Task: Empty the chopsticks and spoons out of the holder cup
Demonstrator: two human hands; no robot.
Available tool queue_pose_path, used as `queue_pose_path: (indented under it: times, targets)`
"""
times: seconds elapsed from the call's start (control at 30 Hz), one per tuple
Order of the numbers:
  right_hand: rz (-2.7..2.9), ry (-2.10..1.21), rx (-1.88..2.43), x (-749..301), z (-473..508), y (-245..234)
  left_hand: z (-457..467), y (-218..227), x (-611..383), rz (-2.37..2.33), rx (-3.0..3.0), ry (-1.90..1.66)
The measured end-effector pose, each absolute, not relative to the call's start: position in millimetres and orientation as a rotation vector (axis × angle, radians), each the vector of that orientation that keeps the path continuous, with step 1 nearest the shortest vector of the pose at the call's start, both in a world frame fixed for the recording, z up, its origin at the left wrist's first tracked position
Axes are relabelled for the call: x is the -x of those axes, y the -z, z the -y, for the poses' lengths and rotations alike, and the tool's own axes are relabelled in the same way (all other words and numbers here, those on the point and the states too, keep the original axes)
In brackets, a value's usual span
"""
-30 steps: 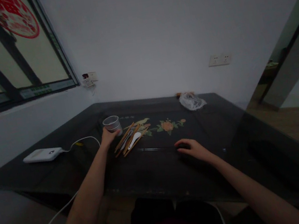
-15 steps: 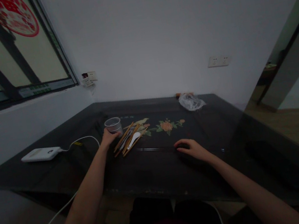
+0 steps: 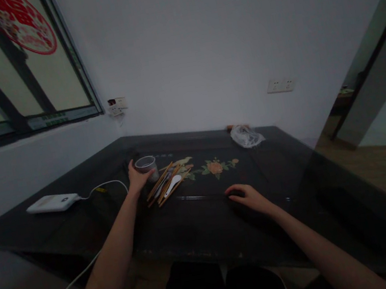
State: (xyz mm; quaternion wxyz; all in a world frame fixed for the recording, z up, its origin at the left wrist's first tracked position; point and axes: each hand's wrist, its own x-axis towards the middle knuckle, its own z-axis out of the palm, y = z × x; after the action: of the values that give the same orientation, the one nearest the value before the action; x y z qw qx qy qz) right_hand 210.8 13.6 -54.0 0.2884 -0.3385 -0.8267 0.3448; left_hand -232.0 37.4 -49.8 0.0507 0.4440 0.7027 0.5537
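Note:
A clear plastic cup (image 3: 147, 163) stands upright on the dark table, left of centre. My left hand (image 3: 138, 179) is at its near left side, thumb stretched in front of the cup and fingers raised apart beside it; whether they touch it I cannot tell. Just right of the cup lie several wooden chopsticks (image 3: 160, 190) in a loose bunch. A white spoon (image 3: 173, 185) rests among them, with a greyish utensil partly hidden beneath. My right hand (image 3: 249, 195) rests on the table with curved fingers, thumb and forefinger apart, holding nothing.
A white power bank (image 3: 53, 203) with a white cable lies at the left of the black table (image 3: 199, 223). A crumpled clear plastic bag (image 3: 247, 136) sits at the back edge, near the wall. A dark long object (image 3: 363, 219) lies at the right.
My left hand's fingers have loosened from around the cup and now show at its left side. The right hand stays in place. The view has tilted slightly upward.

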Motion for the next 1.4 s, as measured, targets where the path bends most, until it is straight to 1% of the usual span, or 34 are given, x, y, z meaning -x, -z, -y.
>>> queue_pose_path:
  times: [0.13,0.23,0.3,0.37,0.47,0.53,0.6,0.73,0.87,1.03,1.23,1.4]
  targets:
    - [2.205,-0.91,0.892,-209.9,-12.9,52.7,-25.5,33.7,221.0,-2.306,-1.537,-1.827]
    - [2.198,-0.904,0.887,-208.4,-11.9,51.2,-9.6,11.9,198.8,-2.248,-1.774,-2.031]
    - [2.189,-0.883,0.892,-207.3,-12.0,51.2,-0.3,-3.2,176.4,-2.17,-1.898,-2.048]
    - [2.161,-0.856,0.904,-206.4,-13.1,52.5,5.8,-13.5,147.3,-2.093,-1.994,-1.903]
    - [2.085,-0.807,0.942,-205.9,-16.5,56.6,10.2,-12.8,93.1,-1.869,-2.227,-1.415]
    - [2.038,-0.755,0.992,-206.6,-18.9,59.7,11.8,-1.6,54.9,-1.664,-2.406,-1.07]
    - [2.019,-0.693,1.059,-207.9,-20.4,62.1,13.3,14.2,22.6,-1.546,-2.51,-0.813]
    - [2.118,-0.503,1.204,-209.5,-19.7,64.0,15.0,42.4,-4.0,-1.591,-2.523,-0.511]
    - [2.277,-0.247,1.293,-205.9,-15.9,63.4,12.4,52.0,9.7,-1.589,-2.565,-0.387]
    - [2.399,-0.043,1.343,-201.6,-13.4,63.2,8.4,50.1,18.9,-1.438,-2.592,-0.414]
    - [2.501,0.052,1.338,-202.4,-12.0,63.6,9.0,51.4,15.0,-1.403,-2.588,-0.363]
    - [2.557,0.079,1.32,-202.3,-10.5,60.9,7.6,55.9,14.0,-1.434,-2.579,-0.402]
